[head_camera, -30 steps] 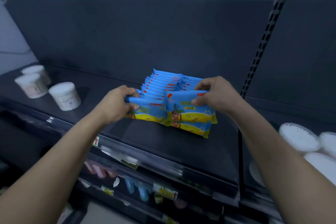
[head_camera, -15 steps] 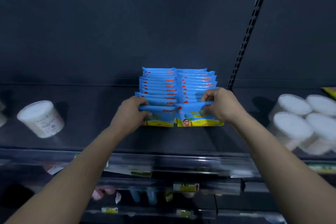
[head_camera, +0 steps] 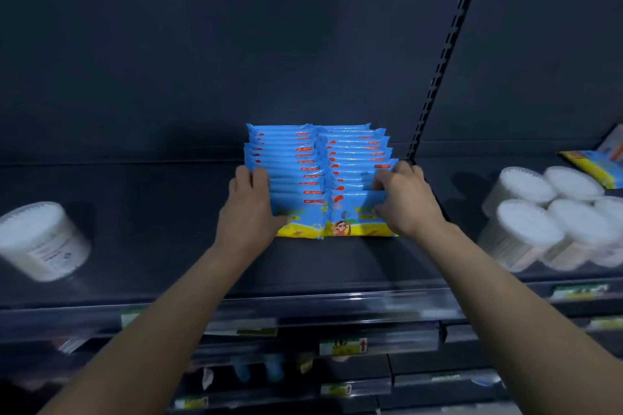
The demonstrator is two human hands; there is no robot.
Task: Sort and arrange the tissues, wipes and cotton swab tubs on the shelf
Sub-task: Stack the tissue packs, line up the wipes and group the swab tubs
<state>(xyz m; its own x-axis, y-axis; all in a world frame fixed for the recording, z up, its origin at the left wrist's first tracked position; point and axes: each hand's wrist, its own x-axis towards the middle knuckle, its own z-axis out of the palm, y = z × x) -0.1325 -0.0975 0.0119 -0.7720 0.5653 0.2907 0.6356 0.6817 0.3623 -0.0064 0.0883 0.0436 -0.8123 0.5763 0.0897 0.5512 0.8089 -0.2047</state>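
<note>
Two rows of blue wipe packs (head_camera: 320,172) stand side by side in the middle of the dark shelf (head_camera: 151,229), reaching back to the rear panel. My left hand (head_camera: 251,209) grips the left row's outer side, fingers over the top edges and thumb on the front pack. On the other side, my right hand (head_camera: 404,202) has its fingers curled onto the front packs of the right row. A single white cotton swab tub (head_camera: 37,239) stands far left. Several more cotton swab tubs (head_camera: 546,222) cluster at the right.
A slotted upright post (head_camera: 438,77) rises just behind the right row and divides the shelf bays. A yellow-and-blue pack (head_camera: 593,167) lies at the far right rear. The price rail (head_camera: 337,310) runs along the front edge, with lower shelves of small goods beneath.
Both hands slid from the front packs' top edges out to the rows' sides. The front packs now stand more upright and square with the rows behind.
</note>
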